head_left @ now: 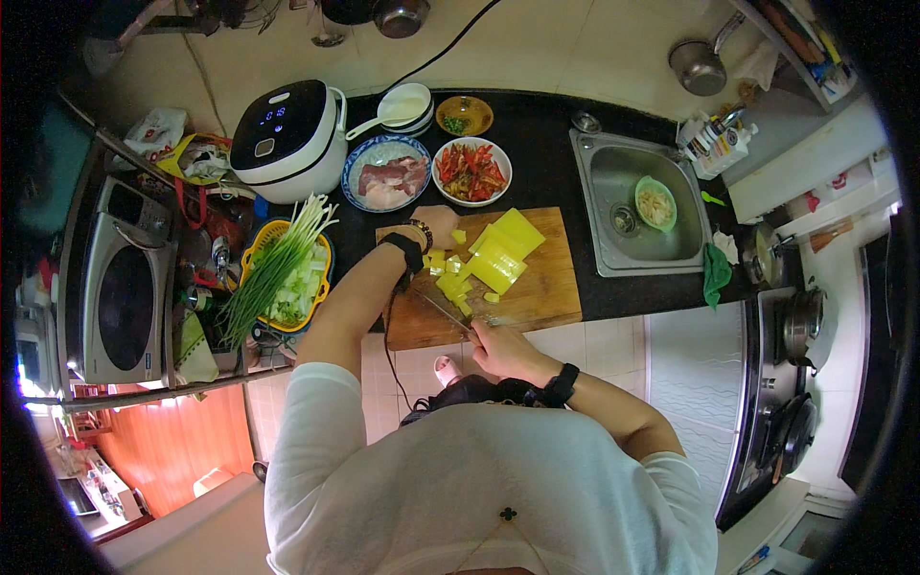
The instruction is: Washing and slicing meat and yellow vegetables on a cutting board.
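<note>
A wooden cutting board (548,278) lies at the counter's front edge, with smooth, glossy yellow slabs (498,261) on its middle. Small cut yellow pieces (452,285) are scattered to their left. My right hand (503,350) is closed round the handle of a knife (447,312), whose blade points left over the board's near part. At the board's far left my left hand (438,222) is beside a few yellow pieces; its fingers are mostly hidden. Just beyond it are a blue-rimmed plate of raw meat (393,180) and a white bowl of chopped red peppers (471,172).
A yellow basket (309,316) with green onions and chopped greens stands left, beside a rice cooker (287,144) and microwave (123,287). Behind are a brown dish (470,108) and stacked white bowls (407,107). A sink (613,259) holding a green bowl (655,203) is right.
</note>
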Demonstrator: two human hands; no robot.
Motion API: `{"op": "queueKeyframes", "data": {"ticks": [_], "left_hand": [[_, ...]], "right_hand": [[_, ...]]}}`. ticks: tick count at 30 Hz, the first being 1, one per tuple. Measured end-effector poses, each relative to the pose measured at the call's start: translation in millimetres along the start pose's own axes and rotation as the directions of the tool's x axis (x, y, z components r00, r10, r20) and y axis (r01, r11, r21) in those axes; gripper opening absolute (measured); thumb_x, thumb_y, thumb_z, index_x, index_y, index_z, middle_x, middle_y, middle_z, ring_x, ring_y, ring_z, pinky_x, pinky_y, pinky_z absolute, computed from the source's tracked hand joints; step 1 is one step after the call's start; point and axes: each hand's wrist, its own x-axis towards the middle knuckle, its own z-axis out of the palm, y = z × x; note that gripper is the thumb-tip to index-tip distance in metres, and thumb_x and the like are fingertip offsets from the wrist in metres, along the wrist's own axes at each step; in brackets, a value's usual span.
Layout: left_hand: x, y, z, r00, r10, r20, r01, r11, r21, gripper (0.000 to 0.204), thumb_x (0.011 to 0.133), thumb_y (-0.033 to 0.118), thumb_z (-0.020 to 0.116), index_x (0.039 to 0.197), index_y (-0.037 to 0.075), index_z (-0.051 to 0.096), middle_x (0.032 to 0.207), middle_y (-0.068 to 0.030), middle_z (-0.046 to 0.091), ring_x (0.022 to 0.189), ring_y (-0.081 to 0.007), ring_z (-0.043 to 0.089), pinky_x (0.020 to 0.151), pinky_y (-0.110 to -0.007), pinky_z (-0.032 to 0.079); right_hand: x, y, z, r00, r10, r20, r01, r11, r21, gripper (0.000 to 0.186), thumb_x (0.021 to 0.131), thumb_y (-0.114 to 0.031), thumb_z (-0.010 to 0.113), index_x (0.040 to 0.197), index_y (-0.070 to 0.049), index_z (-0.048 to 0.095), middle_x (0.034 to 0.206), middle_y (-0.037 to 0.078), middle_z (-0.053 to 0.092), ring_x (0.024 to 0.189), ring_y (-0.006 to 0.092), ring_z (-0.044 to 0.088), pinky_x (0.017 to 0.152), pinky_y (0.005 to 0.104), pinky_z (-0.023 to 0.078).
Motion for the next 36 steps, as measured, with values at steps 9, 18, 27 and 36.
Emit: {"op": "queueKeyframes", "data": {"ticks": [9, 18, 27, 36], "left_hand": [[-1.8, -0.5, -4.5, 0.984, -0.068, 0.162, 0.113, 0.952, -0.285, 0.033, 0.064, 0.036, 0.061, 0.069, 0.003, 0.063, 0.079, -0.0151, 0.062, 0.078, -0.0268, 0.06, 0.067, -0.038, 0.047], [1.2, 27.9, 13.6, 0.999, 0.048, -0.006, -0.047, 0.992, 0.118, 0.021, 0.071, 0.021, 0.06, 0.085, 0.006, 0.063, 0.086, -0.0121, 0.062, 0.081, -0.028, 0.061, 0.067, -0.039, 0.049], [14.5, 13.3, 1.6, 0.994, -0.031, 0.107, 0.02, 0.994, 0.103, 0.022, 0.067, 0.016, 0.06, 0.086, 0.006, 0.063, 0.086, -0.014, 0.063, 0.079, -0.0278, 0.061, 0.065, -0.04, 0.049], [-74.5, -44.2, 0.1, 0.951, -0.27, -0.15, 0.152, 0.83, -0.536, 0.024, 0.065, 0.019, 0.063, 0.081, 0.002, 0.058, 0.076, -0.0177, 0.06, 0.07, -0.0327, 0.058, 0.063, -0.037, 0.046]], "right_hand": [[2.1, 9.3, 1.3, 0.999, -0.031, -0.007, 0.031, 0.999, 0.023, 0.027, 0.075, -0.015, 0.051, 0.093, 0.001, 0.04, 0.061, 0.024, 0.055, 0.058, 0.043, 0.054, 0.053, 0.0519, 0.041], [3.1, 8.2, -2.4, 0.995, 0.018, 0.096, -0.016, 1.0, -0.014, 0.033, 0.076, -0.017, 0.053, 0.098, 0.004, 0.04, 0.066, 0.024, 0.057, 0.063, 0.0412, 0.056, 0.058, 0.0505, 0.043], [2.2, 5.7, -5.3, 0.997, -0.017, 0.073, 0.02, 0.999, -0.048, 0.034, 0.076, -0.018, 0.052, 0.1, 0.004, 0.042, 0.065, 0.023, 0.057, 0.063, 0.0389, 0.057, 0.059, 0.0485, 0.044], [7.5, -0.9, -19.7, 0.989, 0.089, 0.118, -0.094, 0.995, 0.038, 0.03, 0.077, -0.018, 0.05, 0.098, 0.002, 0.043, 0.074, 0.024, 0.058, 0.069, 0.0416, 0.056, 0.061, 0.0496, 0.044]]}}
